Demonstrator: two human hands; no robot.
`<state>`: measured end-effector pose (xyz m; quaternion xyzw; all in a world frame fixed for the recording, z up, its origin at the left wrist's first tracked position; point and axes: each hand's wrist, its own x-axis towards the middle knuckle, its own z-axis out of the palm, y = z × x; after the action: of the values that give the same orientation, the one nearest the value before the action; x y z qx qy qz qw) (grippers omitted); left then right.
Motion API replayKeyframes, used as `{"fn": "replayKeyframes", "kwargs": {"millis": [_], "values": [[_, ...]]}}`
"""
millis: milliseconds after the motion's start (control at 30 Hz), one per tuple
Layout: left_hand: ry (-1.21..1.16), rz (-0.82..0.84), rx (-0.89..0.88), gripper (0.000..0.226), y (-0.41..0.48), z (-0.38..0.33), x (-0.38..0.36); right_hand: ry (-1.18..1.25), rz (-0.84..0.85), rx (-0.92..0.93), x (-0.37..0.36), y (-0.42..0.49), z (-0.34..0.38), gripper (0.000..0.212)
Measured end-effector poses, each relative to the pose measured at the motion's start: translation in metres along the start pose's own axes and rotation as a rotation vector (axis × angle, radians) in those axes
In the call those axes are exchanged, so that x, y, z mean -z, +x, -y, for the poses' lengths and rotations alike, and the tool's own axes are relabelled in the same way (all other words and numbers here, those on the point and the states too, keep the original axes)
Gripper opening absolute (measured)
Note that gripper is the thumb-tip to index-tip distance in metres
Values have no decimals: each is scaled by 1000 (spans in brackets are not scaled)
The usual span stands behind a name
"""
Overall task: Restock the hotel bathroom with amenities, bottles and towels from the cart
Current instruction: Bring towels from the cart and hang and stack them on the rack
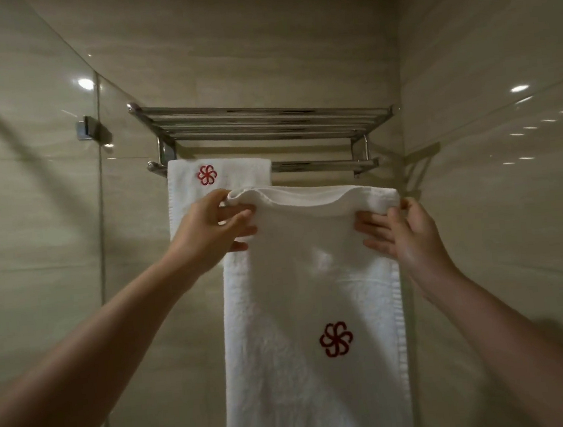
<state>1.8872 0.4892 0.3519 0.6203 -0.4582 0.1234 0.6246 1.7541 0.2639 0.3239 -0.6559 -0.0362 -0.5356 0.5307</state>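
The lower end of the white towel (308, 296) you hold is cut off at the bottom edge. It also hides most of the hung towel (221, 176) draped over the lower rail (323, 165) of the chrome towel rack (264, 118). Your left hand (211, 228) pinches its top left corner and your right hand (404, 232) clasps the top right, just below that rail. Layered along its top edge, it bears a red pinwheel emblem (336, 339).

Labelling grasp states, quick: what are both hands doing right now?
Left hand: pinching the white towel at its top left corner.
Right hand: gripping the same towel's top right corner.
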Motion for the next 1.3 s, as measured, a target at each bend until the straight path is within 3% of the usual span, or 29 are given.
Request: {"fn": "replayKeyframes", "kwargs": {"millis": [133,400,567,700,800,1067,1200,1300], "values": [[42,-42,-66,30,51,21,-25,9,14,77,-5,68,-37,14],[361,-49,-76,62,179,46,-87,-158,123,233,-4,220,-98,24],[469,-210,-154,74,261,51,-117,-278,151,335,-9,295,-100,35],[497,-300,-226,83,305,67,-139,-306,217,338,-15,331,-104,35],[619,-336,-287,88,324,92,-153,-467,257,315,-13,346,-121,43],[1042,-296,-173,76,354,133,-155,-1028,158,350,-25,360,-140,59],[1161,-281,-245,63,359,126,-149,-1206,151,373,-28,359,-138,63],[1214,-242,-266,66,365,125,-147,-1203,134,405,-26,356,-137,67]]}}
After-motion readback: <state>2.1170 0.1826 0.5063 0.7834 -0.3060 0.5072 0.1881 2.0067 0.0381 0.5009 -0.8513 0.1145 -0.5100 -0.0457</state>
